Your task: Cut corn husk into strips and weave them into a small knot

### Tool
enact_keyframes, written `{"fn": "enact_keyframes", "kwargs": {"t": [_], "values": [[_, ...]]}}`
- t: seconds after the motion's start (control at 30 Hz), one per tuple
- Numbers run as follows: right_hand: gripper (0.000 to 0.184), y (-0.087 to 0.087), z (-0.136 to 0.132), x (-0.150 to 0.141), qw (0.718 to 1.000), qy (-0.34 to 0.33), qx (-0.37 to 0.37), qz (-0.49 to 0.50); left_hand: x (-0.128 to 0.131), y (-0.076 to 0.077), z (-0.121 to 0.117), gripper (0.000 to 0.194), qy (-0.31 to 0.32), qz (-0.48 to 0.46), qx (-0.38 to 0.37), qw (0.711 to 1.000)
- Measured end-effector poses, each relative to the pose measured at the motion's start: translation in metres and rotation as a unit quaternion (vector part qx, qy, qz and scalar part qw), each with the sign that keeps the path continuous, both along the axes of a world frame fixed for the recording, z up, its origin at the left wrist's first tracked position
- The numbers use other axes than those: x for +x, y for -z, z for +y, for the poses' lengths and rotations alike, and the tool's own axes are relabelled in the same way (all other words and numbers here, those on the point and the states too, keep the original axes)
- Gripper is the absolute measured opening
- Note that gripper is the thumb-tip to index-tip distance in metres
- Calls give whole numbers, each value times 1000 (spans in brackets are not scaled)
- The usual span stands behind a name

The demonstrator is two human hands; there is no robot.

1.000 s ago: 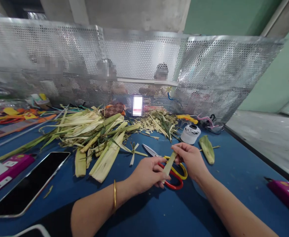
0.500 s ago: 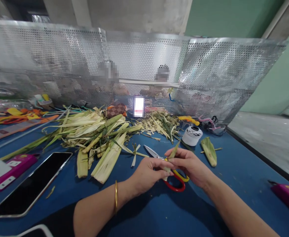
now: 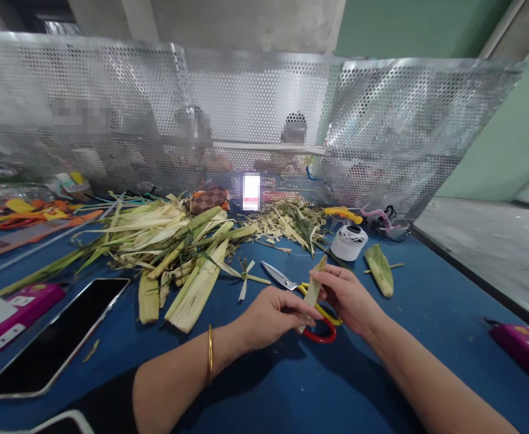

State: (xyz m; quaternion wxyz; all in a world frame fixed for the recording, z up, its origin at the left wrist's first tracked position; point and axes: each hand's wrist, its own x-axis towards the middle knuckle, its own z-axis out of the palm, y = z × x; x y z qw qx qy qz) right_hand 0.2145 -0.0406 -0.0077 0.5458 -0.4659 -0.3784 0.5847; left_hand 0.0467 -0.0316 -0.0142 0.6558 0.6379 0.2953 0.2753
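A narrow strip of pale green husk [image 3: 313, 292] is held between my two hands. My left hand [image 3: 277, 314] pinches its lower end, with a gold bangle on the wrist. At the upper end, my right hand [image 3: 346, 296] grips the strip between thumb and fingers. Beneath the hands lie scissors [image 3: 321, 334] with one red and one yellow handle loop, their blades pointing up and left on the blue table. To the left of the blades is a small knotted husk piece [image 3: 245, 278]. A wider husk piece [image 3: 379, 270] lies beyond my right hand.
Long husks [image 3: 196, 286] are heaped at centre left, with shredded scraps [image 3: 291, 223] behind. A white thread spool [image 3: 349, 243] stands nearby. A phone [image 3: 56, 337] and purple boxes [image 3: 15, 313] [image 3: 524, 352] lie at the sides. A perforated metal screen [image 3: 264, 96] closes the back; people sit beyond it.
My hands have turned the husk strip so more of its flat face shows. My right fingers have shifted slightly on it. The scissors have stayed on the table; the view has tilted a little.
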Motion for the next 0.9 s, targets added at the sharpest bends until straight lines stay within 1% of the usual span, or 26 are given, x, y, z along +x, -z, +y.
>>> {"fn": "enact_keyframes", "kwargs": {"t": [0.07, 0.13, 0.23, 0.3, 0.33, 0.4, 0.47, 0.5, 0.53, 0.57, 0.63, 0.7, 0.73, 0.8, 0.83, 0.9], "values": [[34, 1, 2, 0, 1000, 25, -6, -4, -1, 1, 0, 16, 10, 23, -13, 1000], [37, 2, 4, 2, 999, 39, -18, -4, -2, 1, 0, 17, 23, 25, -35, 999], [37, 5, 9, 7, 998, 57, -36, 2, -4, -1, 1, 19, 41, -17, -82, 996], [34, 8, 13, 13, 995, 93, -36, 7, -6, -4, 2, 22, 45, -46, -108, 992], [32, 9, 14, 16, 992, 122, -26, 8, -6, -6, 2, 23, 38, -58, -119, 990], [27, 10, 14, 20, 983, 184, 23, -5, -7, -8, 2, 26, 6, -77, -147, 986], [21, 7, 10, 19, 969, 214, 100, -76, -7, -10, 3, 30, -43, -94, -178, 979], [18, 5, 6, 17, 957, 213, 145, -136, -7, -10, 3, 32, -65, -101, -191, 974], [15, 2, 2, 13, 938, 198, 194, -208, -7, -10, 4, 35, -83, -107, -198, 971], [11, 0, -3, 9, 910, 175, 248, -283, -7, -10, 5, 37, -97, -111, -199, 969], [7, -4, -13, 0, 837, 111, 358, -399, -8, -10, 8, 40, -117, -112, -185, 969], [13, -4, -19, -7, 770, 53, 437, -461, -10, -10, 10, 41, -131, -105, -161, 973], [16, -3, -20, -9, 745, 34, 460, -482, -11, -11, 11, 41, -136, -102, -152, 974], [20, 0, -20, -11, 709, 22, 480, -516, -12, -12, 12, 41, -138, -99, -144, 975], [20, 1, -18, -11, 697, 23, 483, -530, -12, -13, 11, 42, -136, -100, -145, 975], [18, 4, -16, -10, 683, 32, 482, -548, -12, -16, 10, 42, -130, -100, -154, 974]]}}
